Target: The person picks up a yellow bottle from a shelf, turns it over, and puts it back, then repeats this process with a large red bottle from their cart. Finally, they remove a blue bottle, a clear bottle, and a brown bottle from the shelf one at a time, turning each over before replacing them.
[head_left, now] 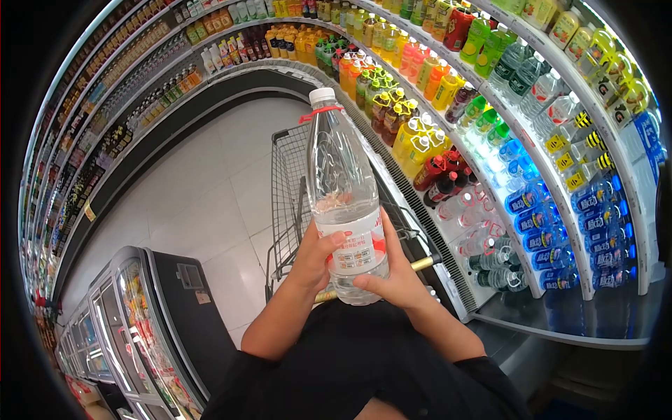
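A large clear water bottle (343, 164) with a white cap, a red band at its neck and a white and red label stands nearly upright before me. My left hand (318, 255) wraps its left side, the thumb lying on the label. Around the lower right side closes my right hand (395, 276), its thumb near the base. The fingers behind the bottle are partly hidden. Beyond the bottle is a wire shopping cart (287, 182), partly covered by the bottle and my arms; part of its yellowish handle (422, 264) shows to the right.
Curved drink shelves (518, 133) rise close on the right, with bottled drinks and blue-labelled bottles (532, 231). More shelves (140, 77) line the far left. A freezer cabinet (189, 301) stands at the lower left. Pale floor tiles (203, 203) lie between.
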`<move>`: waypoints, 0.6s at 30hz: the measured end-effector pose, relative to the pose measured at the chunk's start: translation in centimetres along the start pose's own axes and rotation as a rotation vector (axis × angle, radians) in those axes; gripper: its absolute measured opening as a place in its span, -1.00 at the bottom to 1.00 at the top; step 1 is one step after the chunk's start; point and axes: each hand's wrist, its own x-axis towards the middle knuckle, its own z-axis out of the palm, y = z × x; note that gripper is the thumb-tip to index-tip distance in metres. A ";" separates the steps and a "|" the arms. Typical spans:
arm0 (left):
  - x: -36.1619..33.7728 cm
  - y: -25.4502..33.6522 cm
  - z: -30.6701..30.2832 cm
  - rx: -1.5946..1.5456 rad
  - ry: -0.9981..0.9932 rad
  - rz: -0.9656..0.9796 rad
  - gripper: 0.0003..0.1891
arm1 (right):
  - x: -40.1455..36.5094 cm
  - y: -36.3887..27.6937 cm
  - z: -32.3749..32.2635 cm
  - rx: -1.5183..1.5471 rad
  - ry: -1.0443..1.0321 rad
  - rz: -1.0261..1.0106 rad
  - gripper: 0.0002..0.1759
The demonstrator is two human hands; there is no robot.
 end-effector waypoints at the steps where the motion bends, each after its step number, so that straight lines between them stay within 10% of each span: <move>1: -0.2 0.0 0.3 0.033 0.022 0.000 -0.21 | 0.0 0.0 0.0 0.012 -0.021 -0.026 0.47; 18: -1.2 -1.0 0.3 0.060 0.118 -0.027 -0.30 | -0.8 0.9 -0.6 0.077 -0.068 -0.034 0.31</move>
